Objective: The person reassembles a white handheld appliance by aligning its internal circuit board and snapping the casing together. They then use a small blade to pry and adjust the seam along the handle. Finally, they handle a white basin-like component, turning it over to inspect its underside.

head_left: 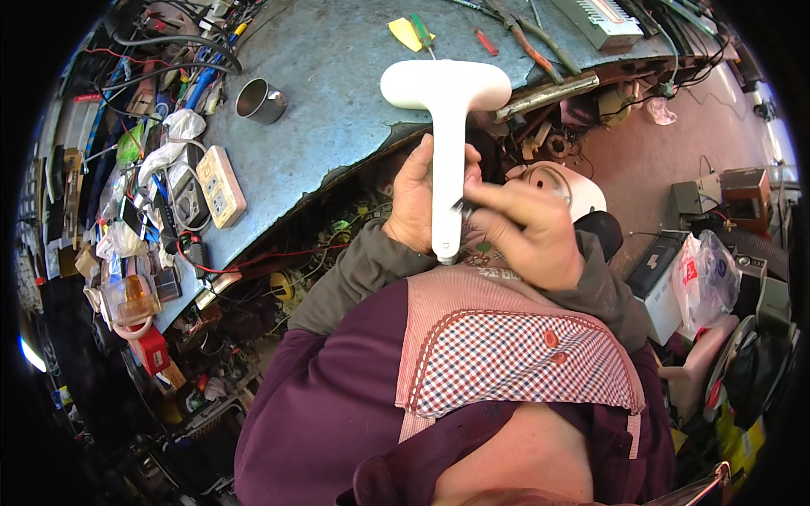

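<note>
A white T-shaped plastic piece (449, 126) is held in front of my chest, its wide crossbar end away from me and its narrow end toward my apron. My left hand (411, 202) wraps round the stem from behind, with the thumb along its left side. At the stem's right side, my right hand (533, 226) is closed, thumb and forefinger pinched together. A small dark bit (462, 206) shows at those fingertips, against the stem; its kind is too small to make out.
The worn blue workbench (325, 101) carries a metal cup (261, 101), a power socket box (221, 187), a green-handled screwdriver (422, 34) and long-handled pliers (530, 46). Cables and tools crowd the left. Beyond my right arm are a white round-topped object (591, 201), boxes and a plastic bag (707, 282).
</note>
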A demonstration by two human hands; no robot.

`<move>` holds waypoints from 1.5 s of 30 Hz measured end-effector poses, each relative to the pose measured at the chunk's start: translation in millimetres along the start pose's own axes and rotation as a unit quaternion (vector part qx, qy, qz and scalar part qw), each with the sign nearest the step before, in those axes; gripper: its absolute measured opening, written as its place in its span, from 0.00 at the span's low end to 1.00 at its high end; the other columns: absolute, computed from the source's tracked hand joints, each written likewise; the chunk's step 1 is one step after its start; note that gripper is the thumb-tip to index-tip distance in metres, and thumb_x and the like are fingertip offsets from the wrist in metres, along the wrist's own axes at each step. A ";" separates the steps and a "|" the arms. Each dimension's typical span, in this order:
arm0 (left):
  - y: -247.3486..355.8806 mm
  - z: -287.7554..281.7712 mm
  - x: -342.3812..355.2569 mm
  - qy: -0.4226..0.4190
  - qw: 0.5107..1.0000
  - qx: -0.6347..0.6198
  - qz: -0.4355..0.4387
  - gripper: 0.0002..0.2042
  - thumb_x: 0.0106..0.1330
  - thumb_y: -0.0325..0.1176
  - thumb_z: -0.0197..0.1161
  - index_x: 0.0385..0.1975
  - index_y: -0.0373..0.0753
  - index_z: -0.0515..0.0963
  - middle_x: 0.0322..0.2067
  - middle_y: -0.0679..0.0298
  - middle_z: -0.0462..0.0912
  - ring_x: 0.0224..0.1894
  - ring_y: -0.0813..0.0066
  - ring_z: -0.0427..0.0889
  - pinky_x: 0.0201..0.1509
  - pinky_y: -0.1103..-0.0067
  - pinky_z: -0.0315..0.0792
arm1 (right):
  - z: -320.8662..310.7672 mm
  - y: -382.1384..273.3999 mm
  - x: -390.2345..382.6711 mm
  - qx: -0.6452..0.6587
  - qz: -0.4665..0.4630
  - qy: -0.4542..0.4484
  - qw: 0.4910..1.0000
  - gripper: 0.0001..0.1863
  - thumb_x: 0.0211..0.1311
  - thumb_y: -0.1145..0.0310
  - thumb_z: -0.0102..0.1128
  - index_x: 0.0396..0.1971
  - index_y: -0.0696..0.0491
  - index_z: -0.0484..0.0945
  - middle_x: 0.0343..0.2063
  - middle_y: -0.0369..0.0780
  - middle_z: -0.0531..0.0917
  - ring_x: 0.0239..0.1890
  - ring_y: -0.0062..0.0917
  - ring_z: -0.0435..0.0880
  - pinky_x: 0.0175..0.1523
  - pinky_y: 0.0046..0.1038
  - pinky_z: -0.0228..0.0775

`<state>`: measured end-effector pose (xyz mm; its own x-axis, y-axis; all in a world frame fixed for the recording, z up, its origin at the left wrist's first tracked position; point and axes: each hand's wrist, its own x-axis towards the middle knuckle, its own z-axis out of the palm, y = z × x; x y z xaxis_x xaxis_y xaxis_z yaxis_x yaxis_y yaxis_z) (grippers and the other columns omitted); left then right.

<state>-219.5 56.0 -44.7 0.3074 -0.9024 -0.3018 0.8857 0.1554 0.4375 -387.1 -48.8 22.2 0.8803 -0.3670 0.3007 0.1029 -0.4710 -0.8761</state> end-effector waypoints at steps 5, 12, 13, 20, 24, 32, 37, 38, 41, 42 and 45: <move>12.9 -12.7 -28.3 -0.080 0.993 0.080 0.043 0.34 0.84 0.56 0.47 0.70 0.27 0.68 0.41 0.54 0.81 0.35 0.67 0.83 0.35 0.70 0.84 | 1.7 20.3 -4.3 0.139 0.118 0.103 0.978 0.16 0.76 0.77 0.67 0.60 0.61 0.85 0.38 0.34 0.85 0.35 0.12 0.81 0.39 0.18 0.72; 15.9 -7.1 -45.8 0.003 0.986 0.160 0.055 0.29 0.86 0.51 0.49 0.70 0.29 0.68 0.40 0.56 0.83 0.31 0.69 0.85 0.28 0.74 0.82 | 0.1 20.5 0.0 0.172 0.144 0.079 0.971 0.15 0.77 0.77 0.66 0.59 0.63 0.85 0.44 0.38 0.92 0.45 0.17 0.87 0.51 0.20 0.79; 16.6 -10.2 -44.6 0.002 0.986 0.157 0.053 0.29 0.86 0.52 0.49 0.69 0.30 0.69 0.39 0.56 0.83 0.29 0.70 0.84 0.27 0.75 0.81 | -0.6 19.9 0.7 0.163 0.145 0.069 0.973 0.15 0.77 0.77 0.66 0.58 0.63 0.85 0.44 0.38 0.92 0.46 0.17 0.87 0.52 0.20 0.79; 21.2 -2.4 -38.7 0.089 0.984 0.156 -0.009 0.30 0.85 0.63 0.46 0.54 0.36 0.75 0.33 0.61 0.81 0.23 0.73 0.81 0.23 0.77 0.75 | 1.3 26.7 -3.5 0.179 0.168 0.062 0.967 0.14 0.78 0.75 0.66 0.58 0.62 0.86 0.41 0.35 0.90 0.39 0.13 0.83 0.44 0.19 0.75; 22.0 -4.4 -37.7 0.080 0.982 0.172 -0.008 0.31 0.84 0.65 0.45 0.52 0.37 0.76 0.33 0.60 0.82 0.25 0.72 0.82 0.24 0.77 0.77 | 2.9 33.5 -8.9 0.201 0.184 0.084 0.958 0.14 0.78 0.73 0.66 0.57 0.62 0.86 0.37 0.31 0.87 0.33 0.10 0.78 0.37 0.18 0.70; 18.5 21.4 -42.1 0.075 0.932 0.339 0.107 0.18 0.71 0.23 0.69 0.58 0.36 0.72 0.37 0.62 0.83 0.31 0.76 0.84 0.29 0.79 0.81 | -1.2 41.2 -10.8 0.214 0.236 0.136 0.938 0.14 0.77 0.72 0.67 0.56 0.62 0.87 0.33 0.33 0.85 0.30 0.12 0.81 0.36 0.17 0.74; 21.1 22.5 -33.4 0.155 0.896 0.409 0.075 0.14 0.81 0.42 0.63 0.51 0.38 0.74 0.31 0.63 0.81 0.24 0.74 0.81 0.25 0.77 0.78 | -3.4 42.0 -11.3 0.205 0.241 0.138 0.939 0.15 0.78 0.70 0.68 0.56 0.62 0.87 0.34 0.33 0.86 0.30 0.12 0.82 0.36 0.17 0.75; 23.1 23.8 -31.6 0.175 0.890 0.416 0.061 0.17 0.83 0.48 0.60 0.49 0.38 0.75 0.30 0.63 0.80 0.22 0.74 0.80 0.24 0.76 0.77 | -3.1 44.0 -11.9 0.209 0.240 0.140 0.937 0.15 0.78 0.70 0.68 0.56 0.62 0.87 0.34 0.33 0.86 0.31 0.12 0.82 0.36 0.17 0.75; 32.2 28.1 -27.3 0.201 0.933 0.299 -0.009 0.30 0.85 0.65 0.44 0.46 0.39 0.76 0.26 0.63 0.79 0.20 0.71 0.78 0.21 0.74 0.74 | -4.6 47.5 -13.2 0.223 0.240 0.150 0.933 0.15 0.78 0.68 0.68 0.56 0.62 0.87 0.34 0.33 0.85 0.32 0.12 0.82 0.36 0.17 0.76; 31.9 24.8 -24.8 0.182 0.937 0.296 -0.017 0.37 0.83 0.72 0.35 0.45 0.39 0.76 0.26 0.63 0.79 0.19 0.69 0.76 0.20 0.72 0.73 | -5.6 46.9 -13.5 0.228 0.241 0.154 0.931 0.15 0.78 0.68 0.68 0.56 0.62 0.87 0.34 0.33 0.85 0.32 0.12 0.82 0.36 0.17 0.76; 29.3 27.0 -26.5 0.153 0.948 0.278 0.020 0.38 0.82 0.72 0.33 0.45 0.38 0.75 0.26 0.62 0.78 0.19 0.69 0.76 0.20 0.72 0.73 | -6.4 48.3 -14.1 0.247 0.242 0.170 0.923 0.13 0.79 0.67 0.68 0.52 0.60 0.87 0.31 0.31 0.83 0.30 0.11 0.80 0.34 0.17 0.74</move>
<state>-211.1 73.6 -0.9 0.4988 -0.7279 -0.4705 0.5778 -0.1254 0.8065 -397.6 -71.6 -22.0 0.6915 -0.7081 -0.1430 0.0089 0.2063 -0.9785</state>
